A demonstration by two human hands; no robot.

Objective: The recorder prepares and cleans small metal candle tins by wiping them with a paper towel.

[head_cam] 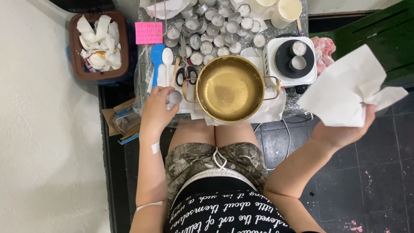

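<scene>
We see the left hand (158, 105) at the near edge of the counter (276, 30), its grip pinching a small round grey lump (175, 97) between thumb and fingers, just beside the left handle of the brass pot (229, 87). The pot sits at the near edge of the counter on white paper sheets (269, 110), its inside bare and shiny.

The right hand (345, 129) is held out well off the counter's right side, above the dark floor (371, 172), its grip closed around a crumpled white paper (345, 92) that fans upward from the fingers.

Beside the left hand, further in on the counter, lie a blue spatula (156, 60), a white spoon (167, 58), a wooden stick (174, 71) and scissors (186, 73). Behind the pot, many small metal cups (215, 26) crowd toward the far edge, some filled with white wax. A pink note (148, 33) lies at the far left corner. At the right edge stands a white hot plate (291, 60) with two small cups on its black disc. A brown bin (99, 45) stuffed with white paper scraps stands on the floor left of the counter.
</scene>
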